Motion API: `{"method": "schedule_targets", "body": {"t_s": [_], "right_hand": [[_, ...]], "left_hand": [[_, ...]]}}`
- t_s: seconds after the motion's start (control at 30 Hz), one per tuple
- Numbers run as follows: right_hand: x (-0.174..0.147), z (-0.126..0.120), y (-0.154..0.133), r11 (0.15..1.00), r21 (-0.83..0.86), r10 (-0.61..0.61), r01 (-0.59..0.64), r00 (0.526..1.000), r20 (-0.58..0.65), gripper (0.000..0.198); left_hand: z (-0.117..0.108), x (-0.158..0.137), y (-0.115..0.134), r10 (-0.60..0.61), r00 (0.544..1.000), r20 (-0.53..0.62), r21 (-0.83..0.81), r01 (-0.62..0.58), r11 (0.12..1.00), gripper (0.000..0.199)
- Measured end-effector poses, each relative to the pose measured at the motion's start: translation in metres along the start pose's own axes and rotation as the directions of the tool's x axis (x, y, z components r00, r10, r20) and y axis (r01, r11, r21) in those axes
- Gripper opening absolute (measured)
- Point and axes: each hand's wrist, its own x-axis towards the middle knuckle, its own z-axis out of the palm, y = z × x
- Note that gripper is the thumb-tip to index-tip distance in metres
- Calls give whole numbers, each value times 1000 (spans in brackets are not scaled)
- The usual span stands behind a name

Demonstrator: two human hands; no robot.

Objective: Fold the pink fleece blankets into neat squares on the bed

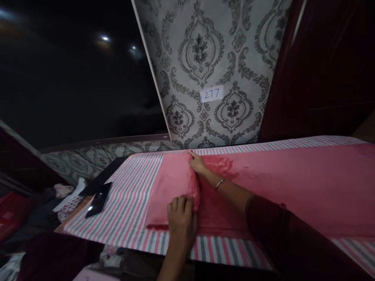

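Observation:
A long pink cloth with a velvety underside lies along a board with a striped cover. Its left end is doubled over into a flat folded section. At the near side of the fold, my left hand has its fingers curled over the cloth's edge. My right hand, with a bracelet on the wrist, pinches the same folded edge at the far side. The thumb of my left hand is partly hidden. Darker rubbed patches show on the cloth just right of the fold.
A dark phone lies on the board's left end. Behind stand a large black screen and a patterned wall with a paper label. Clothes are piled at the lower left, below the board.

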Motion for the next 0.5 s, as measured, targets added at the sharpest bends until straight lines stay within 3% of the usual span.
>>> {"method": "schedule_targets", "body": {"t_s": [0.13,0.27,0.37,0.5], "right_hand": [[-12,-44,15,989,-91,-127,116,985,-117,71],[-30,-84,40,983,-172,-80,57,988,-132,71],[-32,-93,49,981,-191,-41,22,994,-96,73],[-21,-88,48,983,-184,-15,5,998,-58,71]], "left_hand": [[10,0,19,83,996,-15,-92,-84,992,40],[34,-13,44,116,990,82,-138,-104,985,37],[46,-24,53,91,994,66,-132,-82,988,43],[39,-20,53,99,994,51,-139,-91,986,38]]}}
